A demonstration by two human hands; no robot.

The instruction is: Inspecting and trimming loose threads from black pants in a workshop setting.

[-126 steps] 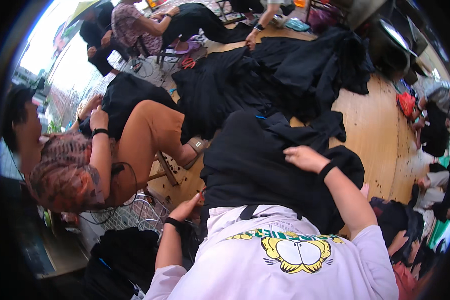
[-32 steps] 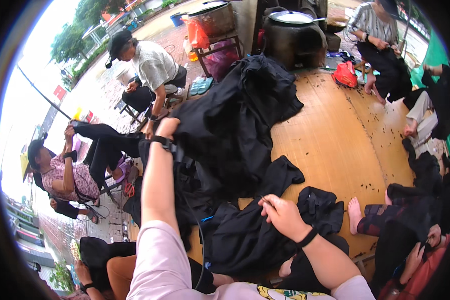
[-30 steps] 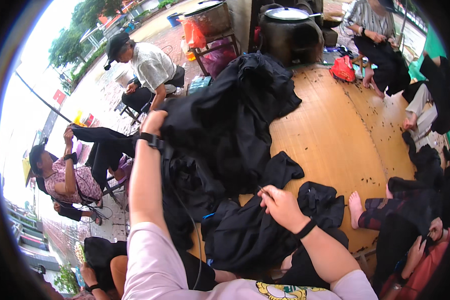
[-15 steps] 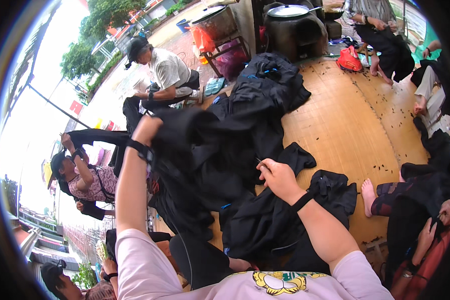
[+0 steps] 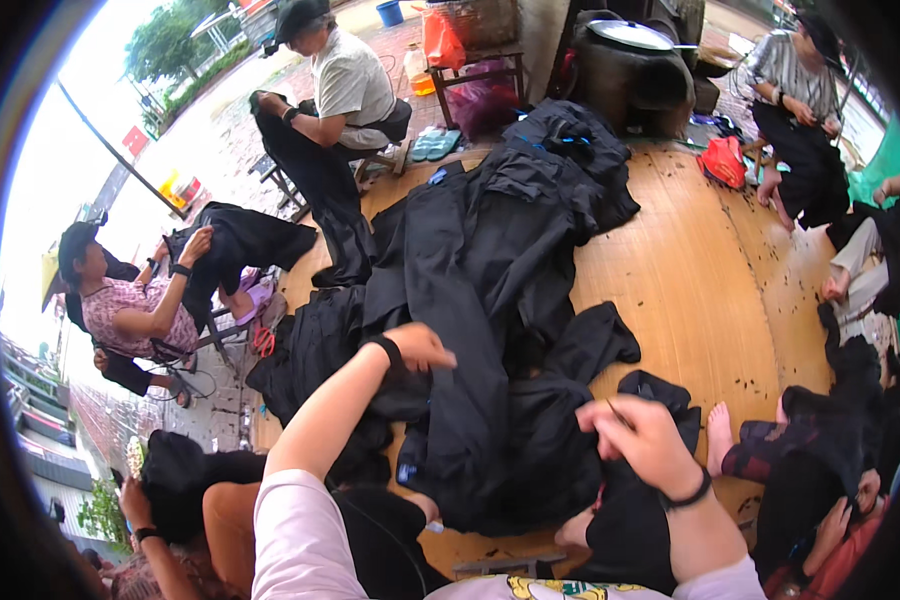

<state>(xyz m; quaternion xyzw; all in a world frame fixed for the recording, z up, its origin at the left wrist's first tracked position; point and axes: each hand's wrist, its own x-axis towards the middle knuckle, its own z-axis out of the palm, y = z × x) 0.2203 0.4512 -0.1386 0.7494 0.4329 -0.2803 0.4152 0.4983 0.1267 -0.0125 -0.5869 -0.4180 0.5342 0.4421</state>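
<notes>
A pair of black trousers [image 5: 460, 250] lies stretched toward me over a heap of black garments [image 5: 570, 160], with small blue tags here and there. My left hand [image 5: 420, 347] hovers over the near part of the trousers, its fingers loosely bent and partly blurred, with no cloth in it. To the right, my right hand [image 5: 650, 440] is closed round a small thin dark tool [image 5: 620, 414], whose kind I cannot make out. Beneath that hand is more black cloth [image 5: 660, 390].
Several people sit around the wooden mat [image 5: 680, 270] with black garments on their laps. A stove with a large pan lid [image 5: 630, 35] stands at the back. A red bag [image 5: 722, 162] lies at the mat's far edge. Small dark bits are strewn on the right.
My left hand has let go of the lifted black cloth and come nearer and to the right. The trousers now lie flat on the heap. My right hand has moved right and nearer.
</notes>
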